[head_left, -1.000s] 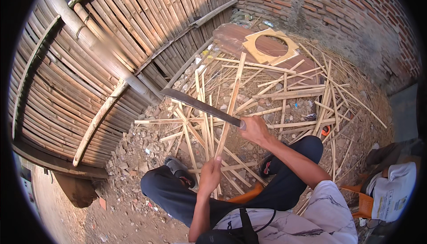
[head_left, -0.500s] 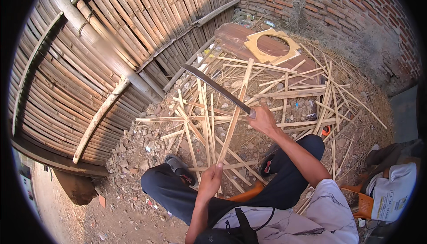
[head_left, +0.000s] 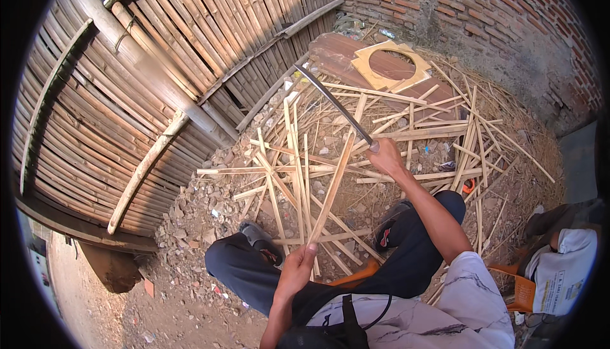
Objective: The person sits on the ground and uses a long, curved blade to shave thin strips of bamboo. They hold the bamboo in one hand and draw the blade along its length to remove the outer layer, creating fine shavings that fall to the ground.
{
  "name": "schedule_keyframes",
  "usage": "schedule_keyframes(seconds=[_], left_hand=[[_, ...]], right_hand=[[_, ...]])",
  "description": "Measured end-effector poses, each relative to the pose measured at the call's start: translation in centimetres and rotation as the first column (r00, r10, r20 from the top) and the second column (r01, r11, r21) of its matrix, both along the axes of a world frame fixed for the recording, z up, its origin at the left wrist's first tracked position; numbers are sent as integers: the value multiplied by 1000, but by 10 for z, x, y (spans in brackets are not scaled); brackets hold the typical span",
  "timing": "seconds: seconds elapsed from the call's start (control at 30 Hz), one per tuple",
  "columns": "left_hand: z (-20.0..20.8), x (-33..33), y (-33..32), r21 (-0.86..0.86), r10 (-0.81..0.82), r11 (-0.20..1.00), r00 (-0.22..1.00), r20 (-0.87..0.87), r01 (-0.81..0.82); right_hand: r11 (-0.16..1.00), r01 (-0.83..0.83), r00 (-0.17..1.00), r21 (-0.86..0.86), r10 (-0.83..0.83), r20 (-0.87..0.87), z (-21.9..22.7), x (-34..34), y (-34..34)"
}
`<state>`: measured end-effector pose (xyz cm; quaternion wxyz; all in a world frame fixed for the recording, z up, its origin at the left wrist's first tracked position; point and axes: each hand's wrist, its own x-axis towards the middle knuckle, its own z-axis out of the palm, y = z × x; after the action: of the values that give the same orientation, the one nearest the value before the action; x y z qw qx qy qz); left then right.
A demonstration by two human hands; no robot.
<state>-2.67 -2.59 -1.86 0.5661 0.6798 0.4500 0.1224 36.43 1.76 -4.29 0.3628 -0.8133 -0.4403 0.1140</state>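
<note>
A long, dark-bladed metal knife is gripped in the forward-extended right hand; a flat, pale wooden strip is pinched at its near end by the left hand, projecting forward.

The knife has a smooth metal blade; the strip looks like matt, unvarnished wood. The fence is dry, ridged bamboo, and the wall is rough brick. The trousers are matt cloth, the panel smooth wood.
</note>
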Motion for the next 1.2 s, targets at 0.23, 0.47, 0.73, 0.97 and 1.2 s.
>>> schedule_keyframes(seconds=[0.23,0.47,0.73,0.97,1.2], left_hand=[[-1,24,18,95,6,995,1000,29,-9],[-21,42,34,274,68,957,993,99,-93],[7,58,32,314,42,949,998,-50,-24],[2,49,13,340,63,940,995,-83,-32],[9,54,16,375,30,927,999,-18,-21]], right_hand=[[956,-291,954,41,287,84,8,-63,-21],[907,-410,896,-99,420,144,9,-123,-42],[930,-347,923,-121,362,132,18,-131,-41],[984,-162,984,-75,167,61,4,-74,-26],[954,-293,949,-66,299,99,10,-95,-37]])
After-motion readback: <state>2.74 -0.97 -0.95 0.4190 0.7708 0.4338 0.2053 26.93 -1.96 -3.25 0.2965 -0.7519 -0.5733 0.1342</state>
